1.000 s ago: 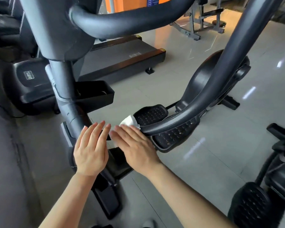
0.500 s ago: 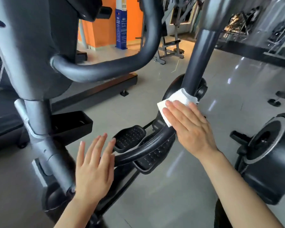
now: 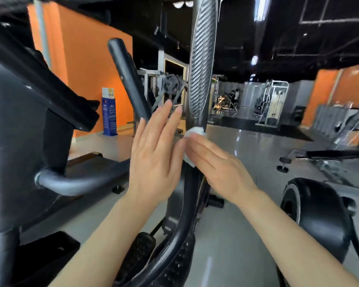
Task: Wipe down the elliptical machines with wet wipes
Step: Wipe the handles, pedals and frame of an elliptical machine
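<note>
Far left: grey console mast (image 3: 10, 146) of the elliptical, a black tray-like bracket (image 3: 56, 94) angling off it, and a short curved grey handlebar (image 3: 71, 182) below that. Bottom left, a black holder box (image 3: 50, 251) on the mast. Behind, orange wall (image 3: 87, 65) with a blue standing sign (image 3: 109, 112) at its foot. Next right, a dark moving handle (image 3: 129, 81) tilts up and left, its top end rounded. Left hand (image 3: 153, 162) is raised upright, palm facing right, fingers straight and close together, holding nothing; its fingertips sit just left of the ribbed grip, apart from it as far as the view shows. Centre: second arm bar (image 3: 190, 195) of the elliptical rises from the pedals, with a ribbed grip (image 3: 201, 65) running up out of frame. White wet wipe (image 3: 193, 132) sits on this bar right at the base of the ribbed grip, bunched against it. Right hand (image 3: 218, 168) is flat over the wipe, fingers straight and together, pressing it onto the bar; most of the wipe is hidden under the fingers. Thumb position not readable, motion blur there. Bottom centre: two studded pedals (image 3: 139, 253), partly behind the bar. Right: black flywheel housing (image 3: 319, 214) of a neighbouring machine, on glossy grey floor (image 3: 236, 235). Far background right: weight rigs (image 3: 272, 102), blurred.
</note>
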